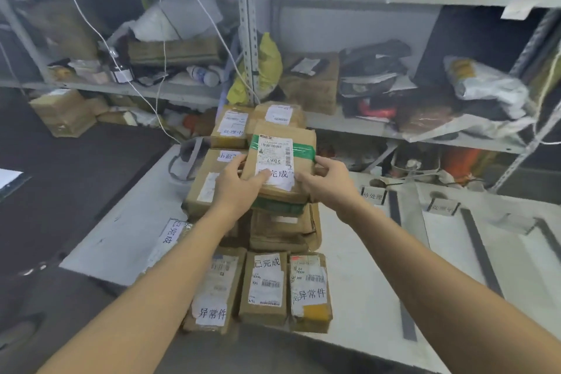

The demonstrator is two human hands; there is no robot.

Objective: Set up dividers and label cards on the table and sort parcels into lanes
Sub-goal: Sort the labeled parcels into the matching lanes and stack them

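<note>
Parcel (280, 155) in grip of left hand (239, 188) and right hand (326, 185), over parcel stack (282, 228); label cards (372, 195) and dividers (479, 249) rightward.

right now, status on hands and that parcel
Left hand and right hand grip green-taped parcel at stack top. Dividers, label cards set right. Row of parcels nearside.

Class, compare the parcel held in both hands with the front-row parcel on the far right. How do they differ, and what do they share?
The held parcel is gripped by the left hand and right hand atop the stack; the front-right parcel lies untouched on the table. The held parcel has green tape; the front-right parcel has a yellow patch. Both are brown with white barcode labels.
</note>
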